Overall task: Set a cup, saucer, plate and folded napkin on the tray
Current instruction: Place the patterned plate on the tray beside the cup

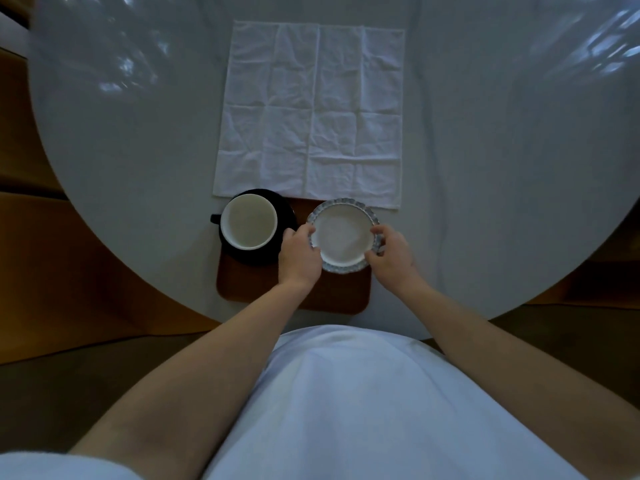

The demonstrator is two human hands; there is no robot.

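A brown wooden tray [256, 285] lies at the near edge of the round table. On its left part stands a black saucer [287, 211] with a black cup [248, 223], white inside, its handle pointing left. A small white plate [343, 237] with a blue scalloped rim is over the tray's right part. My left hand [298, 256] grips its left rim and my right hand [391, 252] grips its right rim. A white cloth napkin [311, 112] lies unfolded and flat on the table beyond the tray, its near edge touching the saucer and plate.
The round grey table [502, 168] spreads wide on both sides of the napkin. Wooden floor shows past the table's edge at left and right. My white clothing fills the bottom of the view.
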